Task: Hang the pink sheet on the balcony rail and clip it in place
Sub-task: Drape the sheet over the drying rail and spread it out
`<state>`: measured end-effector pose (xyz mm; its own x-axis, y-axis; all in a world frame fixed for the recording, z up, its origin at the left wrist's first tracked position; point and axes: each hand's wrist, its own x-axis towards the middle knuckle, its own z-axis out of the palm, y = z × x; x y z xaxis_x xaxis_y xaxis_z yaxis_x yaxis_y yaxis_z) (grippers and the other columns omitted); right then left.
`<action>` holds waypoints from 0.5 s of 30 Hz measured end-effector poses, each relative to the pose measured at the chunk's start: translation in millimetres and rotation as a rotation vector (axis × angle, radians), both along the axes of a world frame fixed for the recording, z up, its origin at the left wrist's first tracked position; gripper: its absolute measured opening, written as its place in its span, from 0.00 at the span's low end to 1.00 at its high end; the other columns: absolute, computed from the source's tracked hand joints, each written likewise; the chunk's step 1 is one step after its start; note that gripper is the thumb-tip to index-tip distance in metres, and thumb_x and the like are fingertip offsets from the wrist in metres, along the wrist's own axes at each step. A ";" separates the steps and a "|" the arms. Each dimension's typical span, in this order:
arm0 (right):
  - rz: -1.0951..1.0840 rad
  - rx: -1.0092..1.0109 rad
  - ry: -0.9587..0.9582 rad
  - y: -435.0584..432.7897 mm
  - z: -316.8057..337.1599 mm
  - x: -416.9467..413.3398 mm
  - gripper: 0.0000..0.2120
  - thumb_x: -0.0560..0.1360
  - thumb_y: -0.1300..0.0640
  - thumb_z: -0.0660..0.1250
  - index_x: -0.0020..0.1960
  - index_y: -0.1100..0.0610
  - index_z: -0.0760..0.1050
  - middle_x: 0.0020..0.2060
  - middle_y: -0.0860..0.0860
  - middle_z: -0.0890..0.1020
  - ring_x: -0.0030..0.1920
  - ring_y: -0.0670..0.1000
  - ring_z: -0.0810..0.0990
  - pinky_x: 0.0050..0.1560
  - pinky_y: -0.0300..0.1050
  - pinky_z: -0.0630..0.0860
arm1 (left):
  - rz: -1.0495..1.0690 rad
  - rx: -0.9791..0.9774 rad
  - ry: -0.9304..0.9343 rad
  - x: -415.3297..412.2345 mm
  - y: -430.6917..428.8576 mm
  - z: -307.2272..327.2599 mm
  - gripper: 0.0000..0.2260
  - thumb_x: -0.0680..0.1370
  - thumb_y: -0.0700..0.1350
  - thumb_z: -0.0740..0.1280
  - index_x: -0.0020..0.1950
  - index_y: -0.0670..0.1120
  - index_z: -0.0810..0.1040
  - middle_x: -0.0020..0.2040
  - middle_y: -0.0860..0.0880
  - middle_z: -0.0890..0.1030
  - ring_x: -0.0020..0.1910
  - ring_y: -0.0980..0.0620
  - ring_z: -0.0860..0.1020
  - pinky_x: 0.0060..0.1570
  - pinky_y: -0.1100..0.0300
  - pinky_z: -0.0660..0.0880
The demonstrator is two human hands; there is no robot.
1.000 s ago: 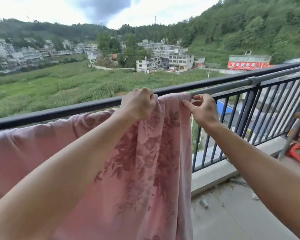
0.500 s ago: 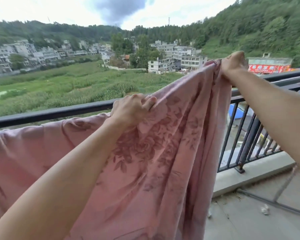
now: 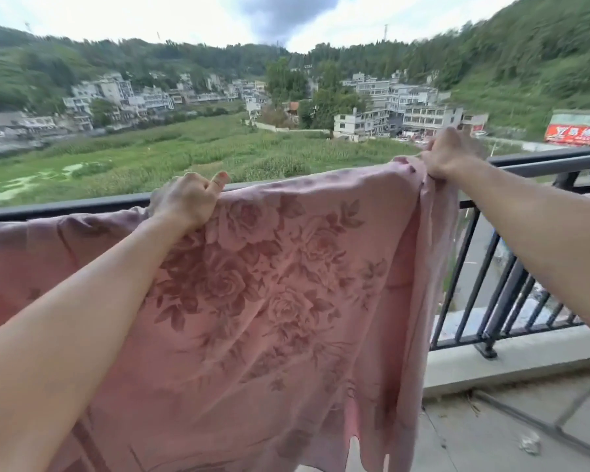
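A pink sheet (image 3: 280, 294) with a darker rose pattern hangs over the black balcony rail (image 3: 69, 207) and spreads from the left edge to past the middle. My left hand (image 3: 184, 199) grips its top edge at the rail. My right hand (image 3: 448, 155) holds the sheet's right top corner, lifted just above the rail. Between the hands the top edge is stretched wide. The sheet's lower hem hangs near the floor. No clip is visible.
To the right, the rail continues with vertical black bars (image 3: 511, 287) on a concrete curb (image 3: 511, 366). The grey balcony floor (image 3: 491, 437) carries small bits of litter. Beyond the rail lie green fields, buildings and wooded hills.
My right hand has pulled the sheet's corner far to the right and lowered it toward the rail, spreading the bunched fabric flat. My left hand stays gripping the edge at the rail.
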<state>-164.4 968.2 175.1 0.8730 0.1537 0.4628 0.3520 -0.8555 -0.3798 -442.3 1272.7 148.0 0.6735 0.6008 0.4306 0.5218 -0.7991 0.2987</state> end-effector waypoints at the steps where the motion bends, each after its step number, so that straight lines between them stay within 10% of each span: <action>1: 0.067 -0.051 0.009 0.4 -5.3 -5.8 0.11 0.76 0.48 0.67 0.52 0.55 0.79 0.51 0.56 0.83 0.49 0.57 0.79 0.50 0.48 0.76 | 0.021 0.000 -0.027 -0.1 -0.4 -0.3 0.31 0.79 0.67 0.49 0.30 0.45 0.70 0.33 0.44 0.77 0.36 0.42 0.76 0.45 0.48 0.74; 5: 0.426 -0.075 -0.143 7.8 -15.9 -47.2 0.22 0.77 0.40 0.63 0.65 0.51 0.75 0.63 0.55 0.78 0.61 0.57 0.76 0.58 0.51 0.74 | -0.006 0.146 -0.160 11.8 -25.3 -14.0 0.29 0.80 0.65 0.50 0.35 0.45 0.76 0.38 0.42 0.81 0.37 0.42 0.77 0.41 0.50 0.72; 8: 0.642 -0.057 -0.127 18.4 -25.8 -67.4 0.16 0.76 0.42 0.67 0.57 0.50 0.82 0.55 0.51 0.84 0.54 0.54 0.81 0.54 0.53 0.78 | 0.012 0.216 -0.149 20.6 -38.7 -21.1 0.28 0.80 0.65 0.48 0.41 0.47 0.76 0.42 0.40 0.81 0.42 0.41 0.77 0.45 0.49 0.69; 15: 0.517 -0.021 -0.214 19.7 -7.4 -26.8 0.14 0.75 0.41 0.67 0.49 0.49 0.84 0.41 0.48 0.85 0.43 0.53 0.81 0.45 0.49 0.78 | 0.019 0.165 -0.161 7.3 -32.0 -13.3 0.26 0.81 0.63 0.49 0.55 0.43 0.74 0.50 0.35 0.80 0.52 0.35 0.76 0.49 0.46 0.67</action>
